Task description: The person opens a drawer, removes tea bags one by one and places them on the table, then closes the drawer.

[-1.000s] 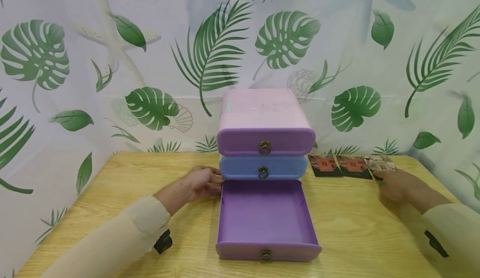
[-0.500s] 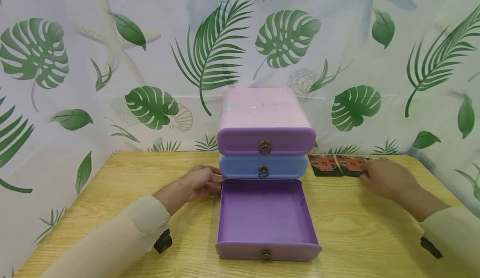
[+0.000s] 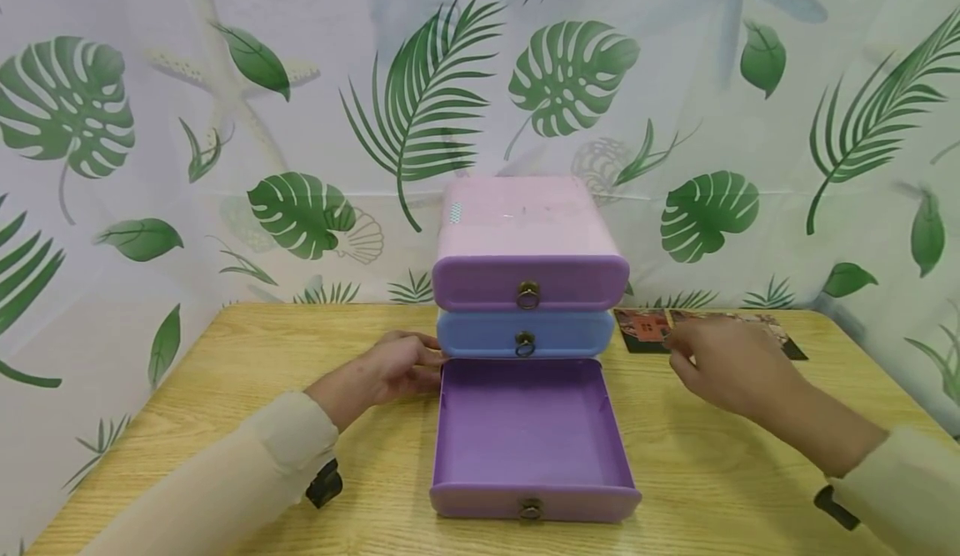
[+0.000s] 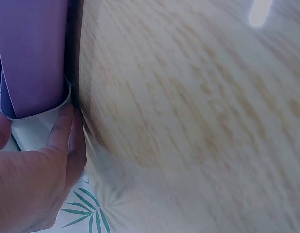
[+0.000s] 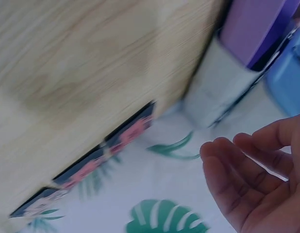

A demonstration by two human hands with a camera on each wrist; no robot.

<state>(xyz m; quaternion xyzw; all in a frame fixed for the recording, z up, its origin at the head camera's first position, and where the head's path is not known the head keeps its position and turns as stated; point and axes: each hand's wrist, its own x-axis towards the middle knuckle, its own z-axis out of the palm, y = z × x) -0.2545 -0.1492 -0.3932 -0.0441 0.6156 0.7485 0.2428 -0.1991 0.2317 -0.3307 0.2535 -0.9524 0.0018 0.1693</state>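
Lowest drawer [image 3: 525, 439] pulled out of drawer unit [image 3: 528, 227]

The left hand [image 3: 393, 368] touches the unit's left side with fairly straight fingers, gripping nothing. To the unit's right, the right hand [image 3: 738, 366] hovers with loosely bent fingers and holds nothing. Near that hand, 3 cards [image 5: 81, 168] lie in a row on the table [image 3: 705, 473]

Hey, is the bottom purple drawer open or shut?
Open: the bottom purple drawer juts out toward the head camera, its inner floor and side walls showing below the blue drawer.
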